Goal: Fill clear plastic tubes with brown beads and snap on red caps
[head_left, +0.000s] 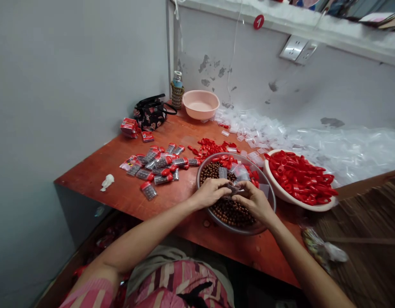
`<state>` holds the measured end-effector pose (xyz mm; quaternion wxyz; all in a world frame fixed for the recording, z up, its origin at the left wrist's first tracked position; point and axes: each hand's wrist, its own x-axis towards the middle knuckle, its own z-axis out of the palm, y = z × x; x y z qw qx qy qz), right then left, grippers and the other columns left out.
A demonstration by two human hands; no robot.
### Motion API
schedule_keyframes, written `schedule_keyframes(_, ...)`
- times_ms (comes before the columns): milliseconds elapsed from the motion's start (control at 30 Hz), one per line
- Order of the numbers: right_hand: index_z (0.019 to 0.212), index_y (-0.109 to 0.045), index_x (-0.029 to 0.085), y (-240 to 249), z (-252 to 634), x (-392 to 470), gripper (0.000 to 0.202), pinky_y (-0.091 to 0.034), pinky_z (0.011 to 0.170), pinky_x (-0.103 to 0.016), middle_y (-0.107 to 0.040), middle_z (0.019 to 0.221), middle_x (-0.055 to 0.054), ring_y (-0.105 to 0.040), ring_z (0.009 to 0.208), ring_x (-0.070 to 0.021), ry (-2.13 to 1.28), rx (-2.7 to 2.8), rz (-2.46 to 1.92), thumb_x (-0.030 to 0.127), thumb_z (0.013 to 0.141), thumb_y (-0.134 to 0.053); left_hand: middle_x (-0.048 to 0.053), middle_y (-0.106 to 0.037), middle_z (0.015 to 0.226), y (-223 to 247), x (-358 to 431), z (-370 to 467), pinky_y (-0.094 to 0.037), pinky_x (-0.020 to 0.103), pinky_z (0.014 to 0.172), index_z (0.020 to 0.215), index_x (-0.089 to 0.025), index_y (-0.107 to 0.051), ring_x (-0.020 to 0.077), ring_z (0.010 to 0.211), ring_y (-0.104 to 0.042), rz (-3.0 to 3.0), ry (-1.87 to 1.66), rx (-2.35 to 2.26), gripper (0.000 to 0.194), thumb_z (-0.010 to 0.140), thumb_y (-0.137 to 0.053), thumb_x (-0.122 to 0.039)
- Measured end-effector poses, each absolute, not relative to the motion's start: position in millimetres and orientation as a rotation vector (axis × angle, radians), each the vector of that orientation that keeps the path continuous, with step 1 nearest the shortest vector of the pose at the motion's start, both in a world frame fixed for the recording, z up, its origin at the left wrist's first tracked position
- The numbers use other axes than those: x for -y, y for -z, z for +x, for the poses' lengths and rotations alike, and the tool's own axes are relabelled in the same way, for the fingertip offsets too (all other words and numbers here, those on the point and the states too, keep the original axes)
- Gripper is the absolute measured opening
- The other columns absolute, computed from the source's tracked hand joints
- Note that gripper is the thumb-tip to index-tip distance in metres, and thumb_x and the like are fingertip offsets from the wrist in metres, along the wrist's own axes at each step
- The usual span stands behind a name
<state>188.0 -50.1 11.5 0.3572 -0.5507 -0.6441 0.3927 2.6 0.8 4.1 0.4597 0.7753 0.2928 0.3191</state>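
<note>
Both hands meet over a grey metal bowl that holds brown beads, red caps and clear plastic boxes. My left hand pinches one side of a small dark clear container, its fingers closed on it. From the other side, my right hand grips the same container with thumb and fingers. The fingers partly hide it. Filled boxes with red caps lie in a pile left of the bowl. Loose red caps are scattered behind it.
A white basin of red caps stands right of the bowl, before a heap of clear boxes. Farther back are a pink basin, a bottle and a black bag. Cardboard is stacked at right.
</note>
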Motion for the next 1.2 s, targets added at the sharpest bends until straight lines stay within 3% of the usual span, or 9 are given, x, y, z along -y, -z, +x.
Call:
schedule_keyframes(100,0.117,-0.044,0.025,-21.3,194.1,51.3,0.039,-0.050,0.078,-0.032,-0.061,0.104,-0.005,-0.062,0.087,-0.0175,-0.700,1.961,-1.403,0.027,0.079,-0.056,0.001,-0.068,0.096,-2.0,-3.2,2.1,-0.043,0.023,0.080,0.104,-0.017,-0.064,0.0168,0.087,-0.061,1.904,-0.763,-0.660,0.028,0.080,-0.050,-0.024)
schedule_keyframes(233,0.114,-0.050,0.024,-28.2,200.1,50.2,0.031,-0.047,0.086,-0.031,-0.061,0.107,-0.006,-0.058,0.098,-0.0171,-0.425,2.299,-1.248,0.020,0.084,-0.048,0.001,-0.066,0.105,-2.1,-4.4,1.2,-0.041,0.023,0.086,0.111,-0.019,-0.061,0.0166,0.096,-0.060,1.896,-0.741,-0.581,0.032,0.080,-0.050,-0.022)
schedule_keyframes(567,0.097,-0.059,0.023,-19.2,200.2,64.2,0.016,-0.049,0.069,-0.022,-0.068,0.085,-0.001,-0.064,0.074,-0.0134,-0.364,2.175,-1.424,0.028,0.084,-0.050,0.002,-0.068,0.102,0.0,-2.8,3.3,-0.042,0.025,0.086,0.104,-0.019,-0.064,0.0168,0.095,-0.061,1.902,-0.761,-0.682,0.028,0.079,-0.052,-0.022)
schedule_keyframes(700,0.091,-0.062,0.023,-17.5,210.1,78.8,0.016,-0.047,0.061,-0.019,-0.068,0.078,0.001,-0.063,0.066,-0.0117,-0.499,2.252,-1.531,0.033,0.083,-0.052,0.004,-0.067,0.101,1.8,-5.8,3.5,-0.043,0.026,0.086,0.103,-0.017,-0.064,0.0173,0.093,-0.060,1.802,-0.811,-0.695,0.027,0.079,-0.051,-0.022)
schedule_keyframes(767,0.094,-0.062,0.023,-19.8,220.7,76.3,0.020,-0.047,0.064,-0.020,-0.069,0.083,0.000,-0.064,0.071,-0.0130,-0.424,2.310,-1.622,0.037,0.082,-0.052,0.006,-0.066,0.102,2.8,-7.2,3.0,-0.044,0.027,0.085,0.104,-0.015,-0.062,0.0174,0.093,-0.060,1.721,-0.824,-0.665,0.029,0.079,-0.051,-0.023)
schedule_keyframes(867,0.096,-0.064,0.022,-25.0,238.3,56.1,0.024,-0.045,0.068,-0.025,-0.068,0.093,-0.004,-0.062,0.080,-0.0171,0.091,2.202,-1.916,0.036,0.085,-0.046,0.007,-0.065,0.102,3.2,-8.0,1.6,-0.044,0.027,0.084,0.105,-0.014,-0.062,0.0179,0.092,-0.059,1.685,-0.829,-0.634,0.030,0.079,-0.052,-0.026)
schedule_keyframes(967,0.084,-0.067,0.020,-24.4,247.0,28.1,0.025,-0.041,0.069,-0.032,-0.068,0.086,-0.008,-0.059,0.083,-0.0227,0.477,2.270,-2.138,0.031,0.085,-0.045,0.006,-0.065,0.099,1.9,-7.0,0.0,-0.044,0.027,0.084,0.101,-0.015,-0.063,0.0176,0.092,-0.059,1.757,-0.826,-0.639,0.027,0.079,-0.052,-0.025)
schedule_keyframes(1067,0.074,-0.068,0.018,-15.8,243.9,8.5,0.027,-0.038,0.071,-0.038,-0.066,0.084,-0.013,-0.055,0.087,-0.0277,0.561,2.330,-2.252,0.031,0.083,-0.047,0.005,-0.065,0.099,0.1,-5.4,-0.9,-0.044,0.026,0.084,0.100,-0.017,-0.063,0.0168,0.091,-0.059,1.780,-0.855,-0.680,0.025,0.079,-0.051,-0.024)
schedule_keyframes(1200,0.081,-0.068,0.017,-6.4,235.2,1.2,0.026,-0.036,0.073,-0.041,-0.063,0.091,-0.015,-0.052,0.093,-0.0295,0.490,2.239,-2.344,0.032,0.082,-0.047,0.004,-0.066,0.100,-2.0,-3.2,-1.5,-0.044,0.025,0.085,0.100,-0.017,-0.063,0.0164,0.092,-0.060,1.773,-0.870,-0.704,0.025,0.079,-0.051,-0.024)
